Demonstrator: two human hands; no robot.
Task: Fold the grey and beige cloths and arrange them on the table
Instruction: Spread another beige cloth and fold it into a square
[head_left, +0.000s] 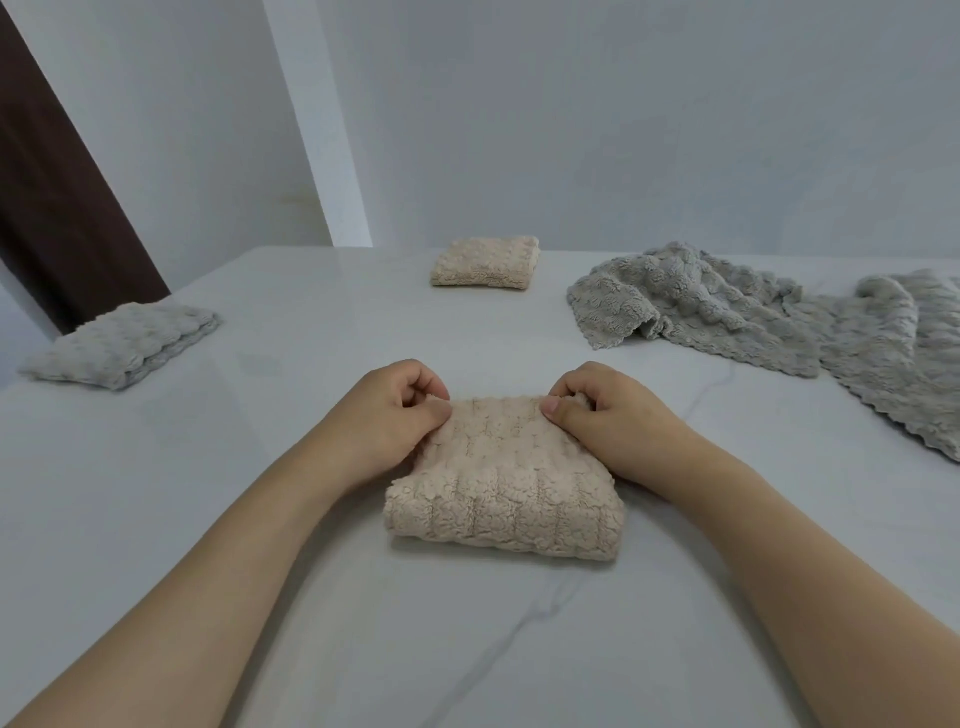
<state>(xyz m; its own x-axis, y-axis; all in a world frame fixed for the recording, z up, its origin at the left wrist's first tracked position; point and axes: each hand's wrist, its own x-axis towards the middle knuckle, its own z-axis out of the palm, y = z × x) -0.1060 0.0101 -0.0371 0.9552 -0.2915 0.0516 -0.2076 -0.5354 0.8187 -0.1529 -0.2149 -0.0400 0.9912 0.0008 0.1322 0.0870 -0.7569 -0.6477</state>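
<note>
left hand (387, 415) grip: fingers curled, pinching far left corner of beige cloth (504, 483)
right hand (605, 415) grip: curled, pinching far right corner
beige cloth: fluffy, ribbed, folded to thick square, centre of worktop (311, 597)
folded beige (485, 262): far middle
folded grey (122, 345): left edge
loose grey cloths (727, 306): rumpled, far right

A fluffy beige cloth (503, 480) lies folded in the near middle. A second folded beige cloth (485, 262) sits at the far edge, a folded grey cloth (122, 344) at the left, and unfolded grey cloths (779, 317) lie rumpled at the right.
</note>
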